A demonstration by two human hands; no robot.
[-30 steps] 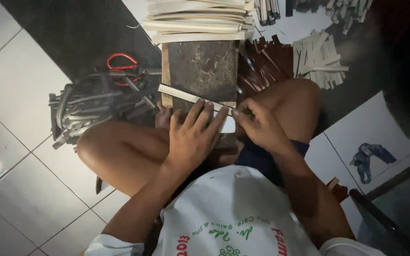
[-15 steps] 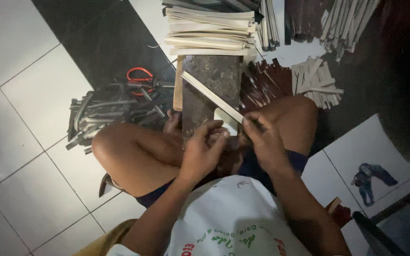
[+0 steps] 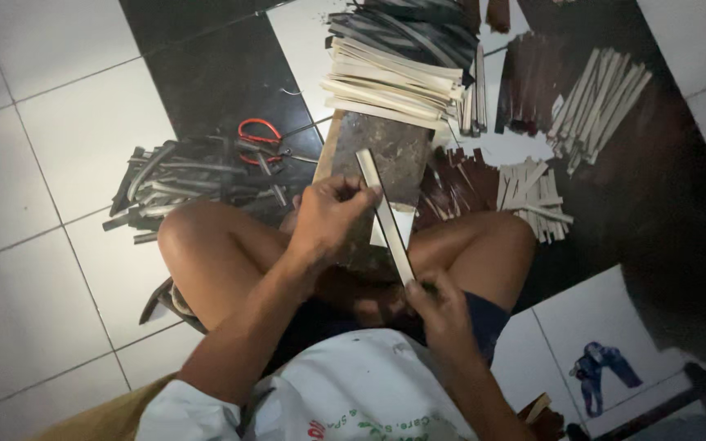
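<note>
I sit cross-legged on a tiled floor and hold a long pale strip (image 3: 386, 214) in both hands above a dark worn board (image 3: 382, 151) that lies between my knees. My left hand (image 3: 332, 216) pinches the strip near its upper end. Its lower end is gripped by my right hand (image 3: 439, 306), close to my lap. The strip runs nearly upright, tilted a little to the left at the top.
A thick stack of pale strips (image 3: 394, 82) lies beyond the board. Dark strips with red-handled scissors (image 3: 259, 139) are heaped at the left. More pale and dark strips (image 3: 533, 192) lie at the right. A dark frame (image 3: 680, 400) stands at the lower right.
The strip lay across the board under my flat left hand; now both hands have lifted it and turned it almost upright. The camera has tipped further forward.
</note>
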